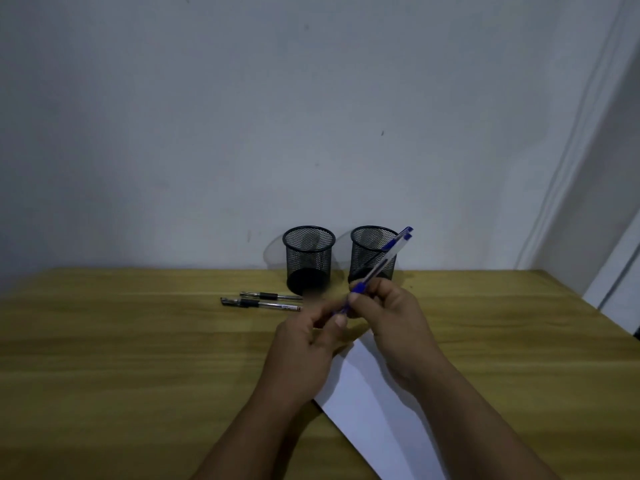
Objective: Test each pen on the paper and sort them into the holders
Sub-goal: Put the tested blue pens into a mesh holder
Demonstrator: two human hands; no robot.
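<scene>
My right hand (391, 313) grips a clear pen with blue ends (384, 256), tilted up and to the right in front of the right holder. My left hand (308, 344) pinches the pen's lower blue end, likely its cap, just above the table. Beneath both hands and forearms lies a white sheet of paper (363, 386). Two black mesh holders stand by the wall: the left holder (308, 258) and the right holder (372, 254), which has a dark pen leaning inside. Two black pens (263, 301) lie side by side on the table, left of my hands.
A wooden table (138, 358) fills the lower view, its back edge against a grey wall. Its right edge runs diagonally at the far right, beside a pale door frame (588, 202).
</scene>
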